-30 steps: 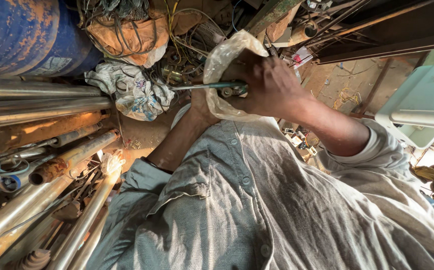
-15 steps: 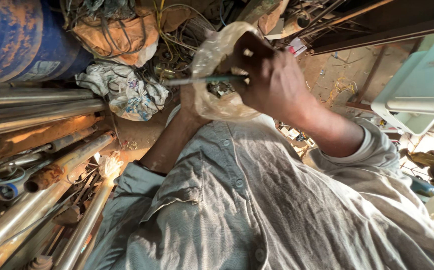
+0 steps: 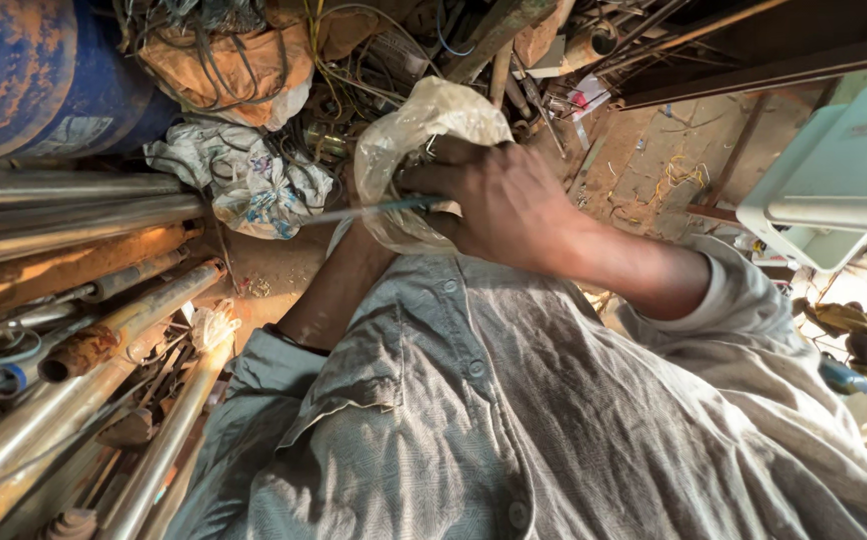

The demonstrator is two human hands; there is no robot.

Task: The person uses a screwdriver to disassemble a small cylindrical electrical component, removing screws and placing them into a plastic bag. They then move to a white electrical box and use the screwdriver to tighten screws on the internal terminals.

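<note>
Shifted slightly rightward and lower in view since half a second ago: right hand (image 3: 509, 205), clenched around the crumpled clear plastic bag (image 3: 424, 130) and a thin blue-grey rod (image 3: 374, 210) poking out to the left of the fist. Left hand hidden behind the bag, only its forearm rising from a grey shirt sleeve below the grip; open or closed, cannot tell. Bag now further up against the tangle of wires (image 3: 354, 60), bunched above and left of the knuckles.

Left of the grip, crumpled white printed wrapping (image 3: 244, 180) with blue and dark patches, lying on dusty ground. Above that, an orange-brown sack (image 3: 224, 65) bound with dark cords, beside a blue rusted drum (image 3: 44, 80) at the far upper left. Below and left of the grip, long steel pipes (image 3: 74, 225), some rusty. Right of the grip, a pale green plastic box (image 3: 844, 170) over bare, littered orange dirt floor (image 3: 654, 160). Cluttered, dusty workshop corner.
</note>
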